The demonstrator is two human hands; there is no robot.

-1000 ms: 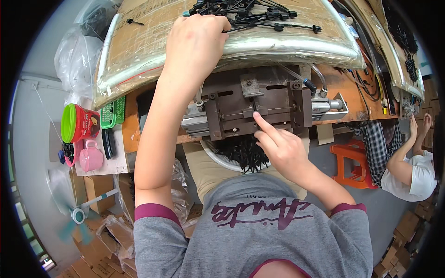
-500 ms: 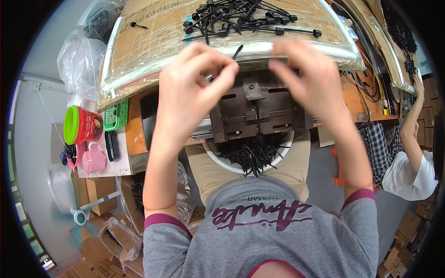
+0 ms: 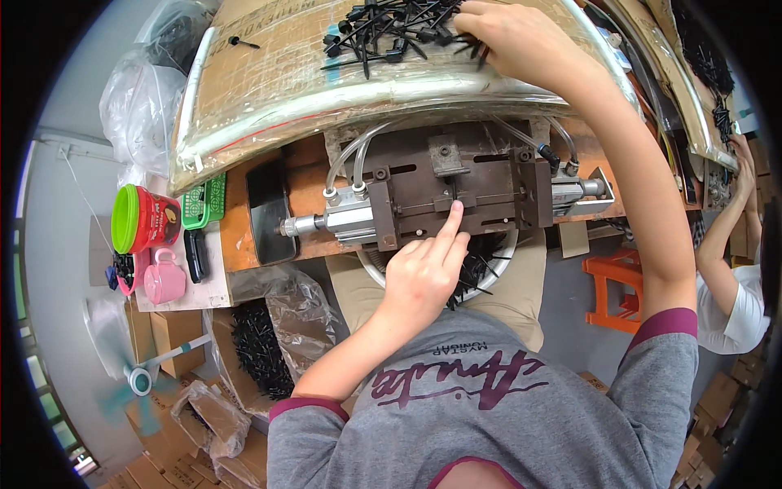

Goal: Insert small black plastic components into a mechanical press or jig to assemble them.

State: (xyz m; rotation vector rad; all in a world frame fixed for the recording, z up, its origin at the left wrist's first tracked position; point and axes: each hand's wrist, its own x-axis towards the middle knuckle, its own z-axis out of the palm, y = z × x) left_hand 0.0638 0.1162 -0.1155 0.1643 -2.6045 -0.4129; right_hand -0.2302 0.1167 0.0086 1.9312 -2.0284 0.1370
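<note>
My left hand (image 3: 425, 267) rests over the brown metal fixture (image 3: 489, 175), its index finger stretched out. That fingertip touches a small black piece at the fixture's middle; the other fingers are loosely bent. At the far edge, my right hand (image 3: 515, 42) has its fingers closed on black plastic stems at the right side of a pile (image 3: 391, 33). How many it grips is hidden. Silver air cylinders (image 3: 349, 218) with clear tubes flank the fixture. Below it, a white tub (image 3: 509, 261) between my legs holds many more black stems.
The pile lies on a film-wrapped cardboard sheet (image 3: 269, 81). A dark phone (image 3: 271, 213) lies left of the fixture. Farther left are a red and green bucket (image 3: 151, 218), a pink mug (image 3: 165, 281) and a green basket (image 3: 213, 200). An orange stool (image 3: 612, 289) and a co-worker (image 3: 733, 301) are at right.
My right hand has moved up and away onto the pile. My left hand has dropped from above the sheet's edge to the fixture, and the black stem it held is no longer in its fingers.
</note>
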